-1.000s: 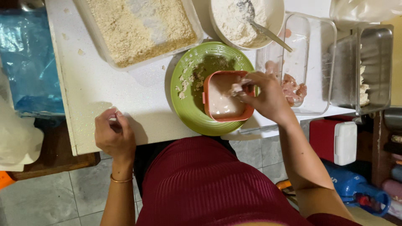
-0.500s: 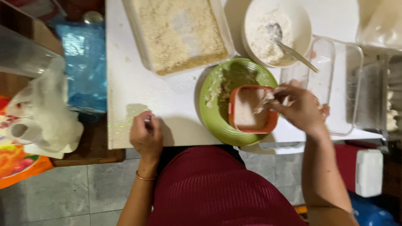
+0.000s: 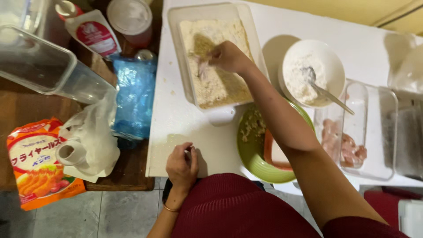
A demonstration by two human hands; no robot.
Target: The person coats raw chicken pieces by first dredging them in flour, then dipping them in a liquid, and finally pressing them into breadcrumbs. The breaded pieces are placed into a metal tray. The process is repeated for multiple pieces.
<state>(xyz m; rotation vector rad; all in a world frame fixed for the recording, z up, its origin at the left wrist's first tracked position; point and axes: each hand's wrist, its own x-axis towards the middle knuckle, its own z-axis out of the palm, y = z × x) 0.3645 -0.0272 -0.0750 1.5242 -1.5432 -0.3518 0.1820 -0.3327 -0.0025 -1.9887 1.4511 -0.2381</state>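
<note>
My right hand [image 3: 227,56] reaches across the white table over the clear tray of breadcrumbs [image 3: 176,53] and holds a pale piece of raw chicken [image 3: 203,67] just above the crumbs. My left hand [image 3: 181,165] rests closed on the table's near edge, holding nothing that I can see. Under my right forearm sits a green bowl [image 3: 253,154] with an orange container [image 3: 275,156] inside it. A white bowl of flour [image 3: 337,66] with a metal spoon [image 3: 328,94] stands behind it.
A clear dish with raw chicken pieces [image 3: 348,150] lies at the right. On the brown side table at the left are a blue bag [image 3: 134,97], an orange breadcrumb packet [image 3: 37,161], a white plastic bag [image 3: 92,141], a clear container [image 3: 39,66] and a lidded jar [image 3: 130,20].
My right hand left the orange container in the green bowl and moved up-left to the breadcrumb tray with a chicken piece. The view shifted left. My left hand stayed put.
</note>
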